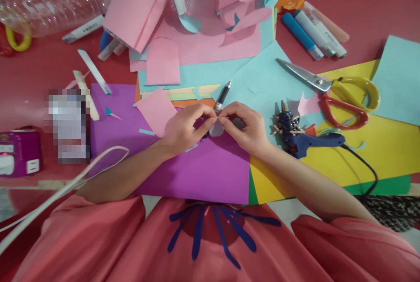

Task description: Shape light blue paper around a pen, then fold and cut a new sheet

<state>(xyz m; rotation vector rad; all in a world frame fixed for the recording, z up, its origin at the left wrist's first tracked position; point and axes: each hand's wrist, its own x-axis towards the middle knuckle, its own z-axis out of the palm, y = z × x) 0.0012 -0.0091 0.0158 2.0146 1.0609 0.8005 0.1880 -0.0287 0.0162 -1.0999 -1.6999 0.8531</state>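
My left hand (188, 127) and my right hand (246, 127) meet over the purple paper (197, 177), thumbs and index fingers pinched together. Whatever lies between the fingertips is too small to make out. A small pale rounded piece (216, 130) shows just under them; whether it is held or lies on the paper, I cannot tell. Right behind the fingertips lies a pen (224, 94), its tip pointing away from me. A square of pink paper (157, 109) is beside my left hand. To the right of my right hand rests a blue glue gun (315, 141) with scraps stuck about its nozzle.
Scissors (323, 84) with red and yellow handles lie at right on coloured sheets. Markers (316, 33) sit behind them. Plastic bottles (55, 0) and a pink paper box (139, 6) stand at the back. A white cable (65, 199) crosses near my left forearm, beside a purple device (22, 153).
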